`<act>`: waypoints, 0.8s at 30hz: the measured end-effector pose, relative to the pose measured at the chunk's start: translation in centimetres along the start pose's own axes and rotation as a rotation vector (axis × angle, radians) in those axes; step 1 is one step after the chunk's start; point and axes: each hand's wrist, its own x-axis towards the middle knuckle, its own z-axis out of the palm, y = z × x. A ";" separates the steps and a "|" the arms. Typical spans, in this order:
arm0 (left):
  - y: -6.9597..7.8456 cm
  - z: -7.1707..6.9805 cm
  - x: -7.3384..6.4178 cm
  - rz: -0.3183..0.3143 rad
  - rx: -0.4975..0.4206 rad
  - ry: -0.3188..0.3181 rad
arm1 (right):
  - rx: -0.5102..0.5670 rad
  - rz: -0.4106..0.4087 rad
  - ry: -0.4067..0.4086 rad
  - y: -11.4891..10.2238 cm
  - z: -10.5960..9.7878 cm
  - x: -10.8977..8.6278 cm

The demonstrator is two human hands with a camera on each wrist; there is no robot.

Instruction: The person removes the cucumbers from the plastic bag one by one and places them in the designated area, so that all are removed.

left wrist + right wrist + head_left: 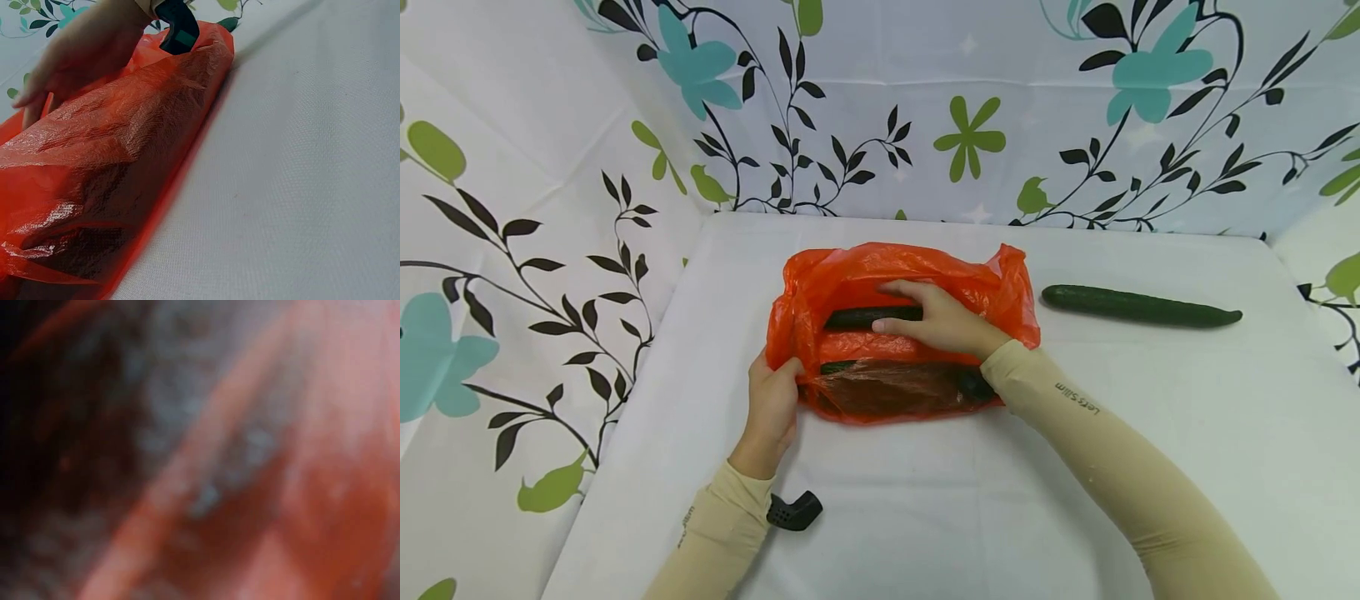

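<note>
A red plastic bag (910, 260) lies on its side with its mouth open. My left hand (772, 408) grips the left edge of its opening. My right hand (951, 321) reaches into the bag, fingers and thumb spread on either side of a dark green cucumber (868, 317). Behind the bag's front film, another long green piece (838, 367) shows in part, the rest veiled by the plastic. In the left wrist view the right hand (84, 53) hangs with extended fingers above the bag. Blurred red plastic (340, 506) fills the right wrist view.
Another whole cucumber (1138, 307) lies on the white table (880, 542), right of the bag. A black wrist device (795, 510) sticks out beside the left sleeve. Patterned curtains (970, 50) hang behind and to the left.
</note>
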 end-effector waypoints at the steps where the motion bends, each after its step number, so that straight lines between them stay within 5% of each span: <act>1: 0.0 0.0 0.0 0.001 -0.001 0.000 | -0.024 0.013 0.004 0.1 0.0 0.0; 19: 0.1 -0.1 0.0 0.006 -0.010 -0.010 | -0.270 0.191 -0.010 0.5 0.4 0.9; 24: 0.2 -0.1 -0.1 -0.002 0.009 -0.012 | -0.365 0.177 0.005 0.5 0.6 1.1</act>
